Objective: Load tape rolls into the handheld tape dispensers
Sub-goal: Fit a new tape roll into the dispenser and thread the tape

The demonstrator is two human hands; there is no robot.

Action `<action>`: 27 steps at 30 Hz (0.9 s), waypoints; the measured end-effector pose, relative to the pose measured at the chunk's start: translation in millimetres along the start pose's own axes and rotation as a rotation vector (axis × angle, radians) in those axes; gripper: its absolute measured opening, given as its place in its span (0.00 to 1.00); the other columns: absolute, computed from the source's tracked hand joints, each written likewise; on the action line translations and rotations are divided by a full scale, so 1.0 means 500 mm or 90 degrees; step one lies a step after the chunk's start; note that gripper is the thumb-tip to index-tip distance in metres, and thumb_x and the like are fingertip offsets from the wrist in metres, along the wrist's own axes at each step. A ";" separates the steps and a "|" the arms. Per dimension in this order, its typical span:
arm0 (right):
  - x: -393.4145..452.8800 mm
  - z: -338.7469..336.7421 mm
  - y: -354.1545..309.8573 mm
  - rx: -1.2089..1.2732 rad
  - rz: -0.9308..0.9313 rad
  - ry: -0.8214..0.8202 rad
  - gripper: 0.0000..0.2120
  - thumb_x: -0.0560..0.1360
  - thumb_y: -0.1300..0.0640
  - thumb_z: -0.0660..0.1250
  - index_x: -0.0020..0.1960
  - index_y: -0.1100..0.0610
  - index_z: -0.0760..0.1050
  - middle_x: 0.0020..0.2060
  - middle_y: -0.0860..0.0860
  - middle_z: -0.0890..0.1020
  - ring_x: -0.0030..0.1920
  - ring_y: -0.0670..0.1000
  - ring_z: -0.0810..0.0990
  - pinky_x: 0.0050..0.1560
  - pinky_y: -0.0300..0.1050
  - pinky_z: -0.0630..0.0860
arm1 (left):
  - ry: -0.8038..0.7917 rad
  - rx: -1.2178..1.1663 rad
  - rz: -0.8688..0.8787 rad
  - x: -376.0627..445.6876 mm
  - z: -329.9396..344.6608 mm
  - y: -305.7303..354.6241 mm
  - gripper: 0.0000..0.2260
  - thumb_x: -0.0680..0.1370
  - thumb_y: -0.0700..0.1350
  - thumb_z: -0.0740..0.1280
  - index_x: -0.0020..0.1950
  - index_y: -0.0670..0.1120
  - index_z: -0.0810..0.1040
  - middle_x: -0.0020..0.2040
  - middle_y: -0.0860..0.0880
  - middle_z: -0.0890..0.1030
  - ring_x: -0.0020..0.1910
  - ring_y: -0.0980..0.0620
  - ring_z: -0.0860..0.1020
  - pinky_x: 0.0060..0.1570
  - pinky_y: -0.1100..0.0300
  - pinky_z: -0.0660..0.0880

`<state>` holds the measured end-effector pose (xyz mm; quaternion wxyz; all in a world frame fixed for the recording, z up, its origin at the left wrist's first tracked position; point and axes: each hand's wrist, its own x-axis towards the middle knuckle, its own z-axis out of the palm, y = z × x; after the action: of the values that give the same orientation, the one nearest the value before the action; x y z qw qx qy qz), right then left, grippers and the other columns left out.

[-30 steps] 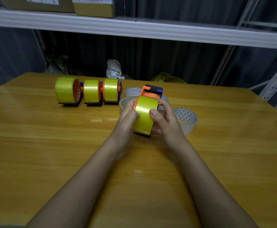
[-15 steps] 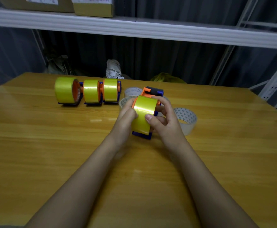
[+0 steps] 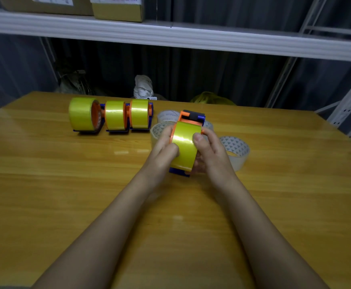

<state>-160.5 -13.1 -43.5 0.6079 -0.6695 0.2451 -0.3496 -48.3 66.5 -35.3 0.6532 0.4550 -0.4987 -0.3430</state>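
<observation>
Both hands had shifted only a little over the last second: the right hand [image 3: 211,152] slid its thumb higher across the yellow tape roll [image 3: 184,146], while the left hand [image 3: 163,148] kept its fingers curled on the roll's near edge. The roll sat in the orange and blue dispenser [image 3: 191,118], held just above the wooden table [image 3: 66,184], so seating looked nearly finished. Three loaded dispensers [image 3: 112,116] stood in a row to the left. Clear rolls [image 3: 235,148] lay partly hidden behind the hands; the dispenser's hub and tape end could not be seen.
</observation>
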 end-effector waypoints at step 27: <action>-0.006 0.004 0.000 -0.021 -0.071 -0.026 0.24 0.70 0.48 0.71 0.63 0.39 0.68 0.61 0.50 0.75 0.46 0.49 0.83 0.40 0.43 0.80 | 0.091 -0.037 -0.041 0.007 0.000 0.009 0.14 0.70 0.45 0.54 0.49 0.53 0.76 0.43 0.49 0.78 0.41 0.55 0.78 0.38 0.60 0.75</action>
<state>-161.2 -9.5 -44.0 0.5809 -0.6993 0.2006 -0.3652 -47.6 65.0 -29.8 0.6887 0.4752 -0.4257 -0.3446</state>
